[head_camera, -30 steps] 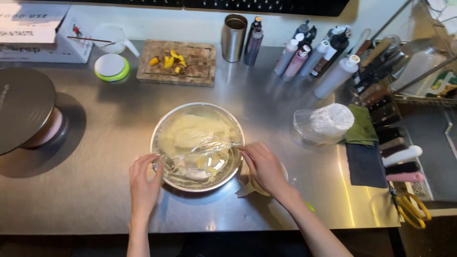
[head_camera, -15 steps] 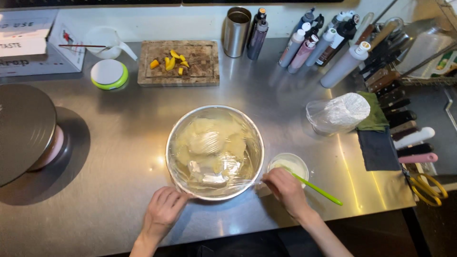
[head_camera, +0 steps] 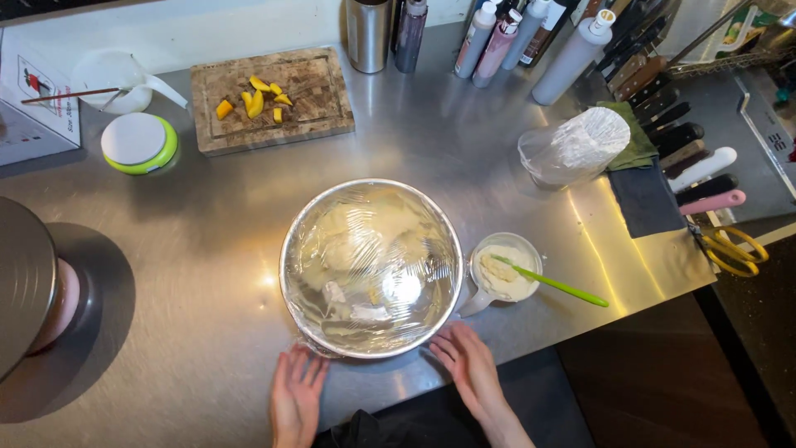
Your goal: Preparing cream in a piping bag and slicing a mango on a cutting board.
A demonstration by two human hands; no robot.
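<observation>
A round steel mixing bowl [head_camera: 371,267], sealed under clear plastic film, is sitting mid-counter on the steel worktop [head_camera: 199,249]. Both hands are lying flat, palms down, fingers spread and gripping nothing: the left hand [head_camera: 295,395] is touching the film's edge below the bowl, the right hand [head_camera: 467,365] is resting just beside its rim. One white cup of cream [head_camera: 503,272] with a green spatula [head_camera: 557,284] is standing just right. One white cardboard box [head_camera: 33,99] is sitting at far left; five squeeze bottles [head_camera: 531,37] are lining the back.
</observation>
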